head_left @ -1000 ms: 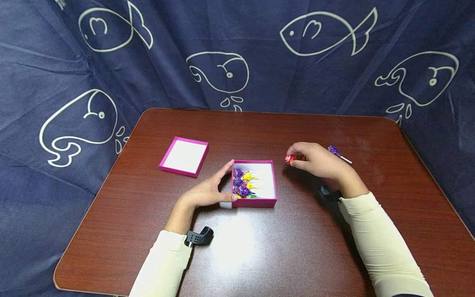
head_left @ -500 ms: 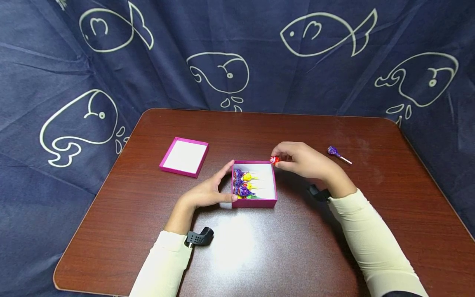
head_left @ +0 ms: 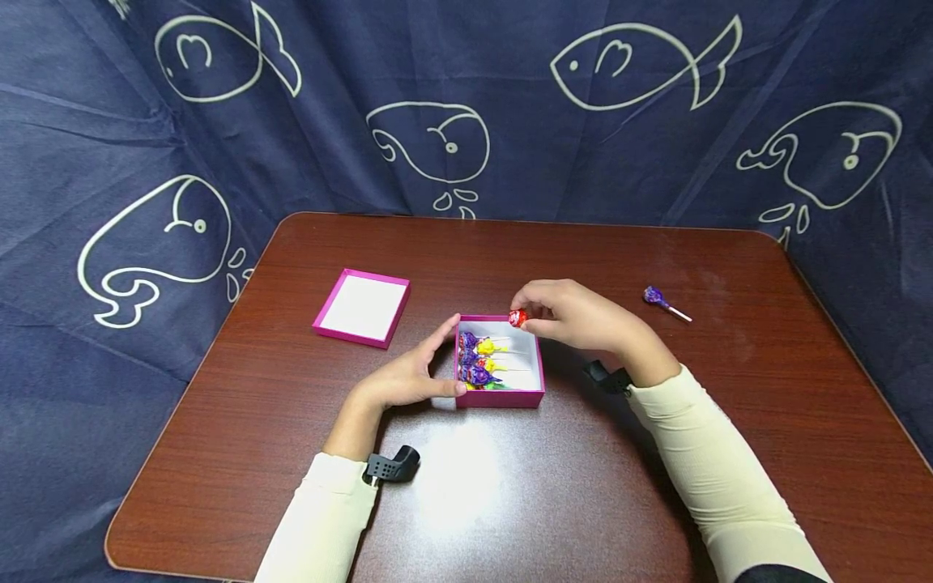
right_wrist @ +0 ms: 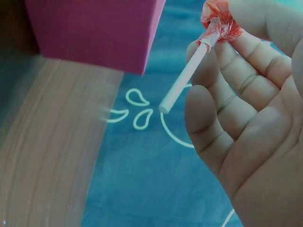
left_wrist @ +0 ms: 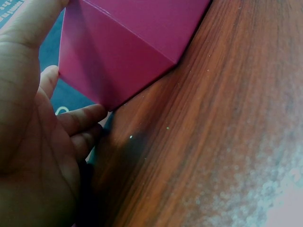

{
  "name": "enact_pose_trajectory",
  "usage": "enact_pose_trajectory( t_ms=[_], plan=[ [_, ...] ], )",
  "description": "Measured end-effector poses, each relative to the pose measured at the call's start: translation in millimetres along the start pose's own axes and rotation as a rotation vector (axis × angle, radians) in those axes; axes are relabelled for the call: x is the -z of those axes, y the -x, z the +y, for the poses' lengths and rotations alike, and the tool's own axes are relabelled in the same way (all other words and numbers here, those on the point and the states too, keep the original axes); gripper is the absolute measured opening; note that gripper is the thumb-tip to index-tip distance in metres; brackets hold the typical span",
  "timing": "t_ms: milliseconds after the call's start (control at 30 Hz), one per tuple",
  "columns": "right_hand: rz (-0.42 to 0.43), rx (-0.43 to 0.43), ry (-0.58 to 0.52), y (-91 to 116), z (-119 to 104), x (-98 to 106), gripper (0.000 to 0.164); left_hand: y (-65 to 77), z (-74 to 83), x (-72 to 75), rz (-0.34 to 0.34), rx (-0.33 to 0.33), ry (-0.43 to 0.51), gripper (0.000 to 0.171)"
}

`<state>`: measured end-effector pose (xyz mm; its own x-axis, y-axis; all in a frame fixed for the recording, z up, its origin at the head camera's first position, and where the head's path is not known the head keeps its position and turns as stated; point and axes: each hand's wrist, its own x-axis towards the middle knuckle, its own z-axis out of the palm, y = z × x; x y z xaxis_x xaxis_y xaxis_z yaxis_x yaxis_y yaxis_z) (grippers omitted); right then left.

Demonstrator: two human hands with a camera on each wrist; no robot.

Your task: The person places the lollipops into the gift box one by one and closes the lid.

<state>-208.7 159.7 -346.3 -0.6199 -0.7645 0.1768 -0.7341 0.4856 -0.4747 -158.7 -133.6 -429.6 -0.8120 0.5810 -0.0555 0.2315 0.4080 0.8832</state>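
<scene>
In the head view my right hand (head_left: 579,316) pinches a red-wrapped lollipop (head_left: 518,317) by its head, over the back right part of an open pink box (head_left: 503,398). In the right wrist view the lollipop's white stick (right_wrist: 184,80) points away from the fingers. My left hand (head_left: 401,379) is spread along the box's left side, thumb at the front corner and forefinger at the back one; the left wrist view shows its straight fingertips against the pink wall (left_wrist: 113,61). Inside the box, purple lollipops (head_left: 477,375) and yellow lollipops (head_left: 487,346) crowd the left side, sticks toward the right.
A pink box lid (head_left: 362,308) lies inside up on the brown table (head_left: 466,259), back left of the box. One purple lollipop (head_left: 654,296) with a white stick lies to the right, beyond the right wrist. A dark blue curtain (head_left: 510,97) hangs behind the table.
My right hand has carried the red lollipop leftward, from right of the box to above its back right part. The left hand and box have stayed put.
</scene>
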Motion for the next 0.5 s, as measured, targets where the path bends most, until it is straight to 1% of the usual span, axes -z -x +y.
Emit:
enact_pose_trajectory(
  t_ms=[300,500],
  plan=[
    [-0.039,0.063,-0.020,-11.3,-8.4,-12.5,0.017,-0.3,0.5,0.0,-0.005,-0.008,-0.003,0.105],
    [-0.044,0.121,-0.042,-19.0,-13.7,-21.6,0.015,-1.0,0.7,-0.1,-0.011,-0.013,0.004,0.105]
  ],
)
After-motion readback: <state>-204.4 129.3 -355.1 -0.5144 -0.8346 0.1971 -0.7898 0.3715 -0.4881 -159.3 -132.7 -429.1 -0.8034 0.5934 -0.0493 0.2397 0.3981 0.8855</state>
